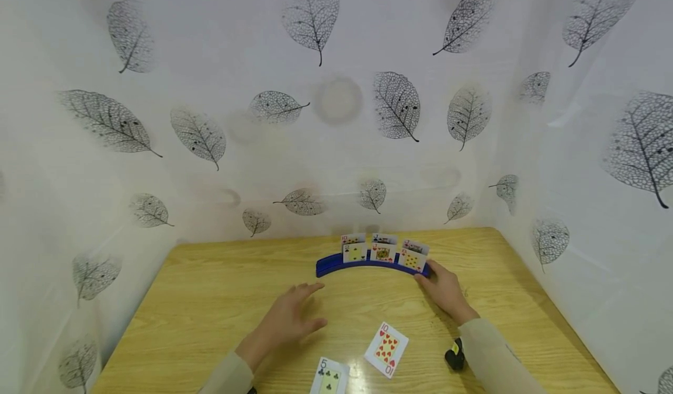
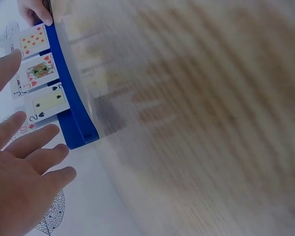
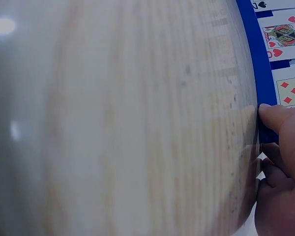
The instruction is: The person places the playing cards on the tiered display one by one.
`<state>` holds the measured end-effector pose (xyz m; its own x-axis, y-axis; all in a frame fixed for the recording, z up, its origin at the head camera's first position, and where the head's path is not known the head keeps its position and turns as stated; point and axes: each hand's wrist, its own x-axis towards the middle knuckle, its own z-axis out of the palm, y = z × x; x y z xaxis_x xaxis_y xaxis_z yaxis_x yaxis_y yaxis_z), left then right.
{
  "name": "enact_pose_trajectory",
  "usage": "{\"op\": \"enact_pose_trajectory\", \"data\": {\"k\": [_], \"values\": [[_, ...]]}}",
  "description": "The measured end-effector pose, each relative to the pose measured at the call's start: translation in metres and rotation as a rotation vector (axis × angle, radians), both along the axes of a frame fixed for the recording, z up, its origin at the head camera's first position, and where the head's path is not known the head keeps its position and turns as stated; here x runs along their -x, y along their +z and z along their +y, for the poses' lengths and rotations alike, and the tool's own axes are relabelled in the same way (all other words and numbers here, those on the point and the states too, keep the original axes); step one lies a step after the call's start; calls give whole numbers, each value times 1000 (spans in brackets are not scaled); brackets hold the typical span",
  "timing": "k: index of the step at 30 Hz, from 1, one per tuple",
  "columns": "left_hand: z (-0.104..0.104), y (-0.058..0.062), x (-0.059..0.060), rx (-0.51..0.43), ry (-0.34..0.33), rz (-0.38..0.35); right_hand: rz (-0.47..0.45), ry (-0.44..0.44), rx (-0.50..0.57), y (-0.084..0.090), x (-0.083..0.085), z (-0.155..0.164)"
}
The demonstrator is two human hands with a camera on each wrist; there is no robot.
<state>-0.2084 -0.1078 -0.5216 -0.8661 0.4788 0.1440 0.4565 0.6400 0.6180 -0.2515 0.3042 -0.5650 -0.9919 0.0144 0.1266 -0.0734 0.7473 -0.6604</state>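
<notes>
A curved blue card holder (image 1: pixel 336 263) stands at the table's far edge, cards upright inside.

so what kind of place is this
Probably a makeshift card-playing setup: a wooden table boxed in by leaf-print sheeting, with a blue card holder standing up cards and a ten of hearts lying loose.

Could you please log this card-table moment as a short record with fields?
Surface: wooden table
Card holder: curved blue rack at the far edge, cards standing in it
Left hand: open, fingers spread, near the rack's left end, holding nothing
Right hand: grips the rack's right end
Loose cards: ten of hearts and five of clubs, face up near the person
</notes>
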Motion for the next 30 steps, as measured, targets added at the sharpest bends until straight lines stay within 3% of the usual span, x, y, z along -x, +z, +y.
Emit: {"op": "enact_pose_trajectory", "data": {"k": [13, 23, 30], "values": [[-21, -3, -40, 50, -113, -68, -4, 1, 1, 1, -1, -1], [-29, -11, -58, 128, -173, -114, 1, 5, 6, 0, 0, -2], [-30, -23, -64, 203, -201, -6, -3, 11, 1, 1, -2, -1]]}}
